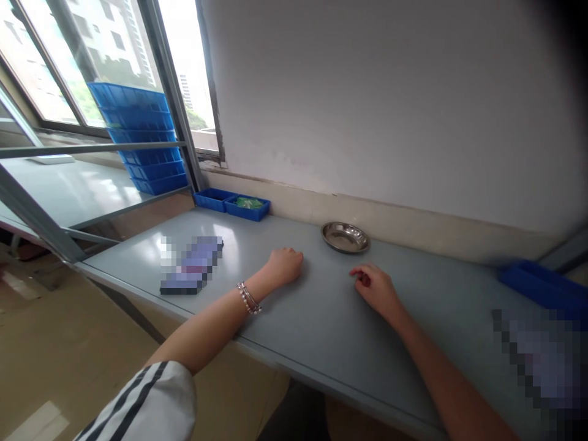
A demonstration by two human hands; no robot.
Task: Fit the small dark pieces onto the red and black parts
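Note:
My left hand (285, 265) rests on the grey table (316, 331), closed into a loose fist with its back toward me. Nothing shows in it. A beaded bracelet (248, 298) circles that wrist. To the right, my right hand (377, 290) is at the tabletop with its fingers half curled. The index finger stands out from the others, and no object is visible in the hand. Just beyond both hands, nearer the right one, sits a round, shallow metal dish (345, 237); neither hand touches it.
Against the back wall stand a blue bin (214, 199) and another blue bin (248, 210) with green-and-clear items. Pixelated flat objects lie at left (193, 266) and right (544, 361). A third blue bin (546, 285) is far right. Stacked blue crates (147, 141) stand beyond the metal frame (168, 79).

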